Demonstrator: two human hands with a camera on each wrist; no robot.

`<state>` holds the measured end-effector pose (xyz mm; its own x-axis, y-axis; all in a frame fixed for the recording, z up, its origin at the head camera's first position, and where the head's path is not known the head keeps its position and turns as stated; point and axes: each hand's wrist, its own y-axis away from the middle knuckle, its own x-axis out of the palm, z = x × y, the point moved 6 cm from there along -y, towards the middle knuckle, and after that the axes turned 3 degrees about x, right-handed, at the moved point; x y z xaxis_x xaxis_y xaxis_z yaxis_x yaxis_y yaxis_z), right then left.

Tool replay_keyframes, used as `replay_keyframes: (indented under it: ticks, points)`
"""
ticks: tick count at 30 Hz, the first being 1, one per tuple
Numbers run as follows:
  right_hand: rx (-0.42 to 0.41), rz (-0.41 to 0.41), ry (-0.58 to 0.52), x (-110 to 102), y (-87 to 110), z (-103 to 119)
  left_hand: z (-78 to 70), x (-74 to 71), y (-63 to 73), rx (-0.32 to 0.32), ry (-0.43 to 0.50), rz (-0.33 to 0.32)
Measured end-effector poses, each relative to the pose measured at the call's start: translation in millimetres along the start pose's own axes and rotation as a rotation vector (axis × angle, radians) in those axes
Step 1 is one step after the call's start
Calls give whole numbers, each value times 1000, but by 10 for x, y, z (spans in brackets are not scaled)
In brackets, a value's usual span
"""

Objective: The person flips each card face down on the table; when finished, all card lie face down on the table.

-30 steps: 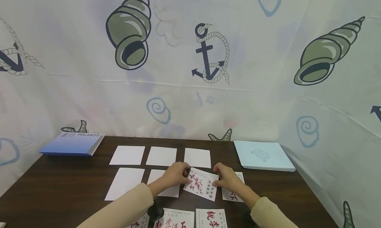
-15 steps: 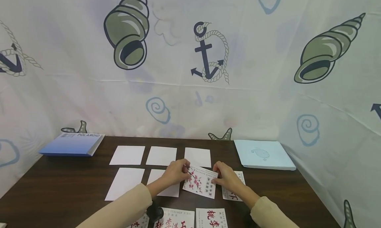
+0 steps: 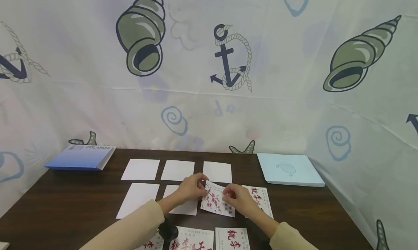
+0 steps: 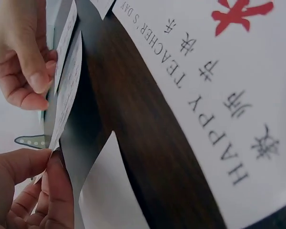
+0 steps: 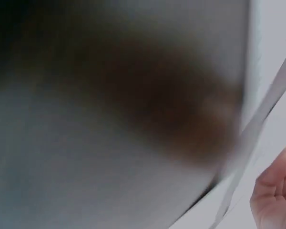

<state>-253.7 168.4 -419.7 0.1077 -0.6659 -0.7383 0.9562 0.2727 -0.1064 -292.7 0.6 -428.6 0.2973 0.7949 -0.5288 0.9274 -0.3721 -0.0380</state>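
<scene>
A greeting card printed with pink blossom branches [image 3: 213,203] is tilted up off the table in the head view. My left hand [image 3: 192,187] pinches its upper left edge between thumb and fingers, which the left wrist view also shows on the card [image 4: 69,90]. Over the card's right part is my right hand [image 3: 240,199], with bent fingers and the thumb apart from them; in the left wrist view this hand [image 4: 24,57] is beside the card without gripping it. A card with red characters [image 3: 256,193] lies right of it, partly behind the right forearm.
Several blank white cards [image 3: 140,169] lie in two rows at left and centre. Printed cards [image 3: 232,239] line the near edge. At the back of the dark table [image 3: 81,203] are a blue Polaroid box [image 3: 80,159] and a pale blue flat box [image 3: 290,170]. A patterned curtain [image 3: 277,119] hangs behind.
My right hand has let go of the blossom card's right edge and moved left over it, uncovering more of the card on the right. The left hand keeps its pinch.
</scene>
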Motion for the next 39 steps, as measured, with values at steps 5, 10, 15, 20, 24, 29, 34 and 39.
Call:
replay_keyframes:
  ticks: [5, 10, 15, 20, 24, 29, 34, 39]
  points:
    - [23, 75, -201, 183, 2, 258, -27, -28, -14, -37, 94, -7]
    - [110, 22, -250, 228, 7, 328, -92, -15, 19, -60, 189, 13]
    - [167, 74, -420, 262, 48, 339, -185, -23, 49, -10, 228, 43]
    - [200, 111, -643, 196, 127, 370, -138, 24, 110, -43, 300, 114]
    - [192, 64, -728, 49, 160, 416, -67, 108, 172, -104, 390, 188]
    - [211, -43, -743, -156, 206, 357, -24, 85, 197, -135, 455, 110]
    - [258, -167, -634, -257, 246, 192, 1, -80, 224, -105, 301, -108]
    - [328, -227, -491, -204, 263, -19, 8, -141, 275, -25, 124, -196]
